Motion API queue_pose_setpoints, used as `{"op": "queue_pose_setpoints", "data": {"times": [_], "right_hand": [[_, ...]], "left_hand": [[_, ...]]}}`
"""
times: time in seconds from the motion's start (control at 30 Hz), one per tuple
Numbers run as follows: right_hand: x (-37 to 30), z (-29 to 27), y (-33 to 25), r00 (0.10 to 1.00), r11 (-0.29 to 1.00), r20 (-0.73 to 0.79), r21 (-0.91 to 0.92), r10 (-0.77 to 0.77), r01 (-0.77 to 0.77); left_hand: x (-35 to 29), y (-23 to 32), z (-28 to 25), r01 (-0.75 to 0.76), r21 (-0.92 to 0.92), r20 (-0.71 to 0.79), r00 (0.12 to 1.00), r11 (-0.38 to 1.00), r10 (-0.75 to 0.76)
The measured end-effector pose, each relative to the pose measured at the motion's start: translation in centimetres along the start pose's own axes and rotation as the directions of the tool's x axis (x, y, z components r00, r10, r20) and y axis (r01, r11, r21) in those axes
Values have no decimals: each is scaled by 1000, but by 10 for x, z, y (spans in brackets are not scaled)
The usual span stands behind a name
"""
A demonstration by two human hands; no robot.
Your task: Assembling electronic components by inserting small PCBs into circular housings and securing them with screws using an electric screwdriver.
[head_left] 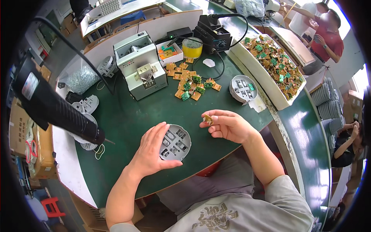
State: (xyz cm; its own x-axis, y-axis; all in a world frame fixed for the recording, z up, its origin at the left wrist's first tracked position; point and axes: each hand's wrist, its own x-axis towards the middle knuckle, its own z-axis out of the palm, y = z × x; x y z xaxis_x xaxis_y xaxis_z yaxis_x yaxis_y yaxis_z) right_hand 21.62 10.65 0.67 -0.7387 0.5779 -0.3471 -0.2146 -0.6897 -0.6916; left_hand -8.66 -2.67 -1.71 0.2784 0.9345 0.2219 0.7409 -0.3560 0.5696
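One grey casing (pixel 177 142) occupies left hand (pixel 148 151); right hand (pixel 233 126) pinches apparent circuit board (pixel 208 119).

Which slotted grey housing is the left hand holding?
The near housing, left hand around its left rim; the far housing, beside the white tray, is untouched.

The green worktop (pixel 119 125) carries, at the far left, a pale boxy machine (pixel 133 63), then a white tray (pixel 172 59), a yellow tub (pixel 192 51) and a black soldering station (pixel 208 36). Small circuit boards (pixel 186 95) lie scattered nearer; a round casing (pixel 240 92) sits right. A grey disc (pixel 178 143), near middle, seems to rest there, its underside hidden.
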Motion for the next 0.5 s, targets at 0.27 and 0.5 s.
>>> {"op": "queue_pose_setpoints", "data": {"times": [0.27,0.5], "right_hand": [[4,3,9,1000,996,-3,-84,7,-7],[9,42,12,993,880,2,-464,-115,102]], "left_hand": [[0,5,-5,66,-57,-22,998,996,-67],[-1,3,-2,87,-29,3,996,996,-87]]}}
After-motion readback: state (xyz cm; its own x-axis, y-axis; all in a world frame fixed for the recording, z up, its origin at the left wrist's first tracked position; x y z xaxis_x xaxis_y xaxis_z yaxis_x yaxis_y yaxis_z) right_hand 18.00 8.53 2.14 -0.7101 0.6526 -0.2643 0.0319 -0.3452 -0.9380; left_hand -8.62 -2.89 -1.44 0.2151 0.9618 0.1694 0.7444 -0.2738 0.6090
